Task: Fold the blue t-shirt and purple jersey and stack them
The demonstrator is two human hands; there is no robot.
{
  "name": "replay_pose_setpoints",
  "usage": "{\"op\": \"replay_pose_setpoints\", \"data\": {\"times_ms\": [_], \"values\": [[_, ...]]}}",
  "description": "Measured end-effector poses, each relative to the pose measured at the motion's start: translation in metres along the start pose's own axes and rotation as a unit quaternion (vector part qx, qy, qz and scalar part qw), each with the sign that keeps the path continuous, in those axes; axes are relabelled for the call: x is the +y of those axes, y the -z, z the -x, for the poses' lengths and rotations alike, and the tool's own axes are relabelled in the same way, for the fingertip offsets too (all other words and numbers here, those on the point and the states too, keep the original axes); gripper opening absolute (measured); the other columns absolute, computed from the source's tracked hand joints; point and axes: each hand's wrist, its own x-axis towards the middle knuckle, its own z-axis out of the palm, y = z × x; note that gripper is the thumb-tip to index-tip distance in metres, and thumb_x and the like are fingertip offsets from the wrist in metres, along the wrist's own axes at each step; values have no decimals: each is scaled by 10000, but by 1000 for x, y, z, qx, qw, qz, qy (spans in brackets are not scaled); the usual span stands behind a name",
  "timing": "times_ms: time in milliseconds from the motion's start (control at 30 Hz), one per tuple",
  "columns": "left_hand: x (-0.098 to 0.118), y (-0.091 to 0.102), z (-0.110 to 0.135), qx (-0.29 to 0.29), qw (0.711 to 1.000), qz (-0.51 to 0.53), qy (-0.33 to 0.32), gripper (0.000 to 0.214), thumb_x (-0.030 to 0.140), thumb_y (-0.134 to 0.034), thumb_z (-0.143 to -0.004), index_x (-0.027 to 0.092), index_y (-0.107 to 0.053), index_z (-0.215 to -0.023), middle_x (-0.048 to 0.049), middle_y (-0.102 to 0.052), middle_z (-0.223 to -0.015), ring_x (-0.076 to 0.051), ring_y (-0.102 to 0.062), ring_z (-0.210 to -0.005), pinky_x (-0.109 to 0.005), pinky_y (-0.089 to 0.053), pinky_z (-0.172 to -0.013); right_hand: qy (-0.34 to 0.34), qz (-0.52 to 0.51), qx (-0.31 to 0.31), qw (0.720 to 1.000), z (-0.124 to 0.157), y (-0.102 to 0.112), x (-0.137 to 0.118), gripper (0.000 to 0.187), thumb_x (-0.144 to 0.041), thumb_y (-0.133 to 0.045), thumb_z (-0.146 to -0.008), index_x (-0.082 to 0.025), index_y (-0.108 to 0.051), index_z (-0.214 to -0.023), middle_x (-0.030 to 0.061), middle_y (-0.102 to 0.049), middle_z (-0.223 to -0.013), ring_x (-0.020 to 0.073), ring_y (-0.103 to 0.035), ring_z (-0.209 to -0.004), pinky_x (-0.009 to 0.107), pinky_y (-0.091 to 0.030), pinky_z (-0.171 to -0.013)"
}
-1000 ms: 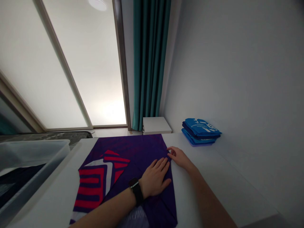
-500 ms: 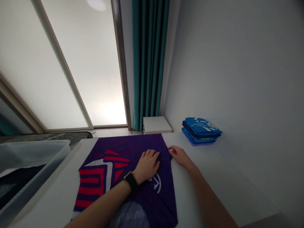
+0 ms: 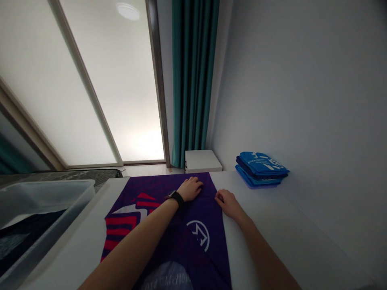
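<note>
In the head view, my left hand (image 3: 190,189) lay flat on the purple cloth (image 3: 184,237), fingers close together, while my right hand (image 3: 229,204) curled narrowly at the cloth's right edge, perhaps pinching it; I could not tell. The cloth sat on the white table (image 3: 272,229), and light, even pressure suited smoothing it. My left forearm (image 3: 142,233) hid its middle, and the frame cut off its near end.

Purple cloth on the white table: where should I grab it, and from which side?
Probably pinch the straight right edge of the purple cloth from the right, near the right hand. That edge lies flat beside the bare white table, while the left hand rests on the cloth's far part.
</note>
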Motion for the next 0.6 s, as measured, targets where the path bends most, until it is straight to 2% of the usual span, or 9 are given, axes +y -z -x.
{"op": "replay_pose_setpoints", "data": {"times_ms": [100,267,433,600], "values": [[8,-4,-7,-3,1000,-1,-7,219,263,-513,-926,212,-633,-1102,-92,-588,-1111,-262,-531,-1080,-388,-437,-918,5,-16,0,1000,-1,-1,0,78,-205,-528,-847,-207,-606,-852,21,-608,-819,185,-541,-789,311,-384,-753],[7,-4,-14,-6,1000,16,-13,97,225,-547,-897,190,-632,-926,-77,-614,-1041,-243,-552,-1026,-352,-442,-890,2,-51,2,999,-1,1,-1,232,-212,-508,-855,-212,-615,-1061,11,-620,-788,184,-564,-757,308,-416,-733],[-1,-5,-19,-13,999,48,-2,96,222,-525,-923,207,-617,-943,-40,-673,-964,-216,-594,-965,-314,-441,-864,-10,-88,-9,996,0,5,2,266,-241,-470,-868,-214,-625,-1082,-6,-607,-729,167,-567,-679,276,-420,-653],[-5,-10,-17,-11,997,68,23,162,247,-538,-917,215,-613,-1057,-42,-690,-988,-221,-622,-950,-317,-452,-846,-18,-107,-20,994,1,8,7,309,-223,-465,-852,-214,-617,-1120,-26,-595,-708,147,-554,-635,251,-416,-616]]}}
